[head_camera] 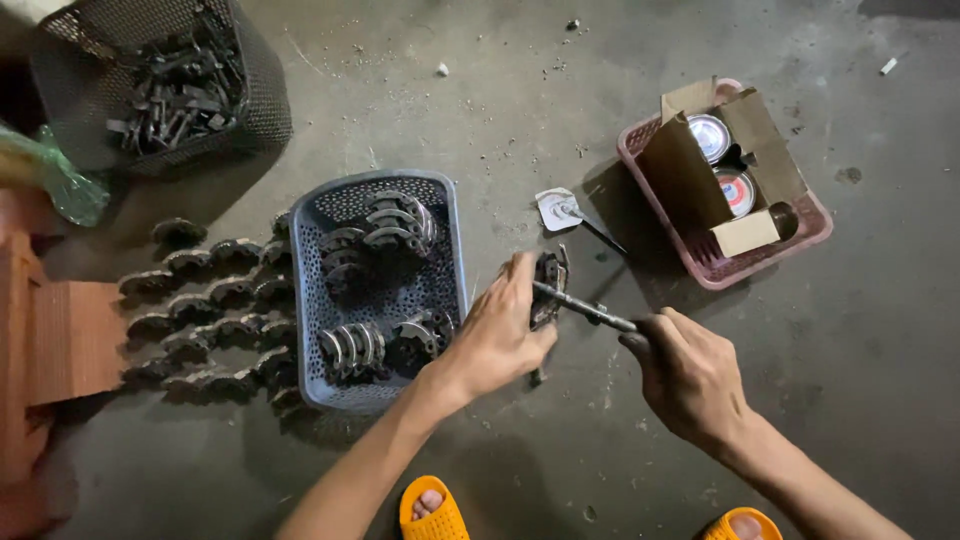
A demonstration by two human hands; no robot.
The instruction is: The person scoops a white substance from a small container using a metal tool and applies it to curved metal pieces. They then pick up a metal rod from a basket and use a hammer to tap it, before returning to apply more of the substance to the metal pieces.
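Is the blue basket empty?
No, the blue basket holds several curved metal parts, beside the left hand.

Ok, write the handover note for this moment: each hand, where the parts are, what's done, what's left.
Left hand: holds a dark curved metal part upright on the concrete floor.
Right hand: grips a thin metal tool, tip against the part.
Similar parts: some in the blue basket, more in rows on the floor left of it.
Black basket, far left, holds dark metal pieces.
Done or left: which pile is finished cannot be told.
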